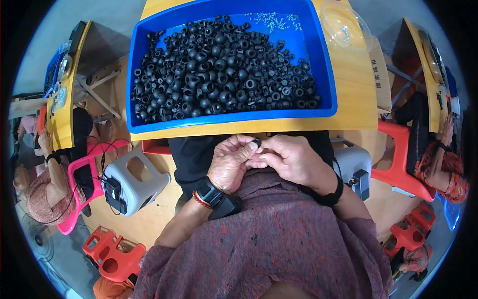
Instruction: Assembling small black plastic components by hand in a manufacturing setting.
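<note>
To work well, keep the small, glossy black piece (257, 142) firm in the left hand's (231, 158) pinch, at six o'clock of the blue rectangular plastic tray (234, 120), with the right hand (291, 155), curled closed, contents hidden, steady at four o'clock.

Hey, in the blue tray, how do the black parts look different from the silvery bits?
The black parts are dark, while the silvery bits are pale and shiny. The black parts are mostly bigger than the silvery bits. The black parts form a wide heap; the silvery bits lie thinly scattered. Both lie loose in the tray.
</note>
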{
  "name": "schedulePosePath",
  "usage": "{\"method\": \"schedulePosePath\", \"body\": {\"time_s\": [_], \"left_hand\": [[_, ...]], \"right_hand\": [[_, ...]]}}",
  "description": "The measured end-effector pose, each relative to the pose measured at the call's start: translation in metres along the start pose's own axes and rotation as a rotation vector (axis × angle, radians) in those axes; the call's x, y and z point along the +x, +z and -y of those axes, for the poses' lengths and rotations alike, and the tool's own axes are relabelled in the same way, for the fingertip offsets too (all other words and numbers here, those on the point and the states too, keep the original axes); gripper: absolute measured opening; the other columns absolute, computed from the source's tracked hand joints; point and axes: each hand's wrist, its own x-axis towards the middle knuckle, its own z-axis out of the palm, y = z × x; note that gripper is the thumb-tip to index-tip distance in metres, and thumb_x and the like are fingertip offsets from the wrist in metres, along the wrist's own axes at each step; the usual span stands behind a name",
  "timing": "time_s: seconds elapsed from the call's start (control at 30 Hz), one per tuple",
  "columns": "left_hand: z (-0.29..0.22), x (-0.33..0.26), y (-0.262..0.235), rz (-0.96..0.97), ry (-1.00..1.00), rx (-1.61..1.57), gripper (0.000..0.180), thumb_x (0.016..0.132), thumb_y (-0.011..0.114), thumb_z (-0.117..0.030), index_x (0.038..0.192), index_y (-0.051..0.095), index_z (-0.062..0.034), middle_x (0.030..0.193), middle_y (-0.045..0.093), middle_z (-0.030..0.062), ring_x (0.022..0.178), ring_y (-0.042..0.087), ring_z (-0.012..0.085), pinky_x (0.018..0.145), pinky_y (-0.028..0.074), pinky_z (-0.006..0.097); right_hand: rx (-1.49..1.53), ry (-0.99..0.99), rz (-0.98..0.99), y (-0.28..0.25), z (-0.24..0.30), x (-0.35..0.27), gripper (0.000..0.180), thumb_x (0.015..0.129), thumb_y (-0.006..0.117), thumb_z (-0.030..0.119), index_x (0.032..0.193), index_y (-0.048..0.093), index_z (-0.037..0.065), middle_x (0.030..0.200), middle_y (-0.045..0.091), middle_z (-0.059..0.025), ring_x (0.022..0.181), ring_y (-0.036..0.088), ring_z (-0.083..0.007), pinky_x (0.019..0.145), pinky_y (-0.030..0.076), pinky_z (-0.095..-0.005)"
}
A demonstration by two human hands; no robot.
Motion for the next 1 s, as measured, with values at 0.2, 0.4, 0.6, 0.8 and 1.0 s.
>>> {"method": "schedulePosePath", "body": {"time_s": [0.2, 0.4, 0.6, 0.8, 1.0], "left_hand": [[-0.001, -0.003, 0.008, 0.065, -0.032, 0.043, 0.012, 0.096, 0.063, -0.007, 0.104, 0.062, 0.0011, 0.091, 0.067, 0.0088, 0.079, 0.069, 0.0163, 0.07, 0.064, 0.035], [-0.012, -0.008, 0.015, 0.068, 0.048, 0.328, 0.011, 0.095, 0.062, -0.004, 0.104, 0.061, 0.0026, 0.097, 0.067, 0.0104, 0.081, 0.069, 0.0165, 0.074, 0.063, 0.034], [-0.016, -0.015, 0.026, 0.041, 0.185, 0.474, 0.006, 0.094, 0.062, -0.001, 0.098, 0.061, 0.0038, 0.09, 0.068, 0.0106, 0.077, 0.069, 0.0179, 0.07, 0.06, 0.03], [-0.015, -0.027, 0.034, 0.003, 0.285, 0.434, 0.004, 0.094, 0.061, 0.001, 0.095, 0.06, 0.0042, 0.085, 0.066, 0.01, 0.07, 0.067, 0.0164, 0.068, 0.059, 0.027], [-0.025, -0.036, 0.044, 0.029, 0.424, 0.609, 0.003, 0.094, 0.06, 0.001, 0.095, 0.059, 0.004, 0.084, 0.065, 0.0086, 0.07, 0.065, 0.0146, 0.066, 0.056, 0.026]], "right_hand": [[0.068, 0.047, -0.154, -0.002, -0.004, -0.006, 0.018, 0.084, 0.069, 0.003, 0.102, 0.067, 0.003, 0.085, 0.068, -0.0139, 0.074, 0.068, -0.0293, 0.065, 0.053, -0.0357], [-0.021, -0.067, 0.003, -0.011, -0.003, -0.002, 0.015, 0.087, 0.064, -0.001, 0.102, 0.066, 0.0, 0.084, 0.066, -0.0129, 0.073, 0.067, -0.0249, 0.065, 0.053, -0.0333], [0.392, 0.2, -0.057, 0.001, -0.001, -0.005, 0.006, 0.095, 0.058, -0.001, 0.098, 0.062, -0.004, 0.079, 0.066, -0.0061, 0.067, 0.064, -0.0095, 0.06, 0.054, -0.0248], [0.412, 0.288, -0.019, 0.003, 0.017, -0.004, 0.007, 0.096, 0.056, 0.0, 0.101, 0.058, -0.005, 0.079, 0.065, -0.0082, 0.068, 0.065, -0.0115, 0.059, 0.055, -0.0249], [0.387, 0.202, 0.002, -0.008, 0.037, -0.002, 0.009, 0.097, 0.057, 0.003, 0.1, 0.057, -0.005, 0.082, 0.065, -0.0084, 0.069, 0.066, -0.0119, 0.059, 0.055, -0.0255]]}}
